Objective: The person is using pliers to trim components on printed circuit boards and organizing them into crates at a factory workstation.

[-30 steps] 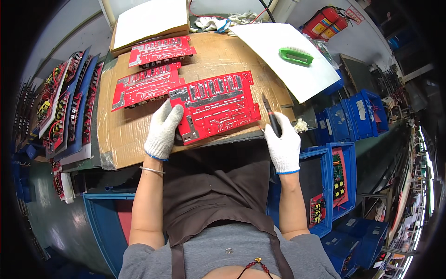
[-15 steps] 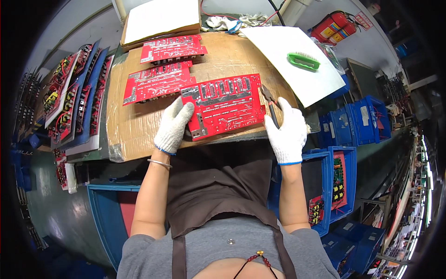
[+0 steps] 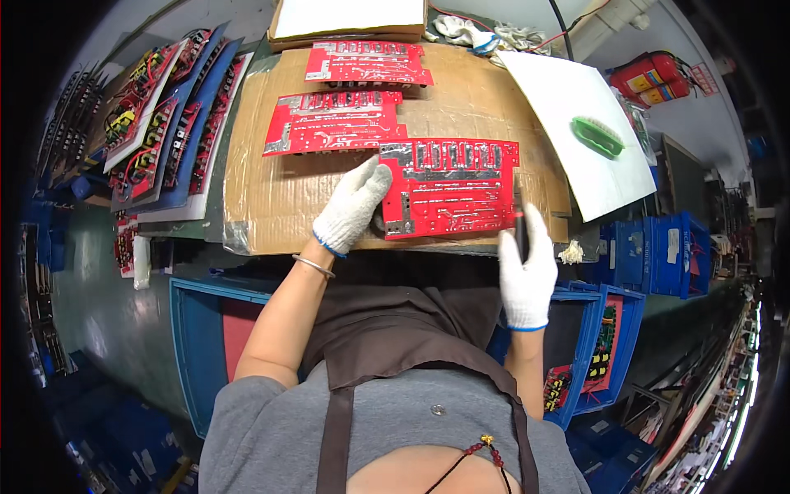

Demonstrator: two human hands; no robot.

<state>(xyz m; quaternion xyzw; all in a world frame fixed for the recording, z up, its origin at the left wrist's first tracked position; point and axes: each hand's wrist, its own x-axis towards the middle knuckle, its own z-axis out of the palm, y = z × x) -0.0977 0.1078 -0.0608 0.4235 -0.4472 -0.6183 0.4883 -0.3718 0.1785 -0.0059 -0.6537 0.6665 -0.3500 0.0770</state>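
Note:
A red circuit board (image 3: pixel 461 196) lies solder side up at the front of a cardboard sheet (image 3: pixel 485 107). My gloved left hand (image 3: pixel 355 204) grips its left edge, the thumb resting on top. In my gloved right hand (image 3: pixel 528 276) is a pair of pliers (image 3: pixel 521 235) with dark, red-trimmed handles. The jaws are blurred beside the board's lower right edge, and I cannot tell if they touch it. Two more red boards, a middle one (image 3: pixel 337 122) and a far one (image 3: pixel 370 62), lie behind on the cardboard, components underneath.
On a white sheet (image 3: pixel 609 177) to the right sits a green brush (image 3: pixel 598 137). Boards stand in a row on a rack (image 3: pixel 177 148) at left. Blue crates (image 3: pixel 650 255) are at right, another blue crate (image 3: pixel 193 354) below left. Gloves (image 3: pixel 465 33) and a fire extinguisher (image 3: pixel 650 78) are behind.
My right hand has brought the pliers down from the board's upper right side to its lower right edge. My left hand keeps its hold, and the whole view has shifted.

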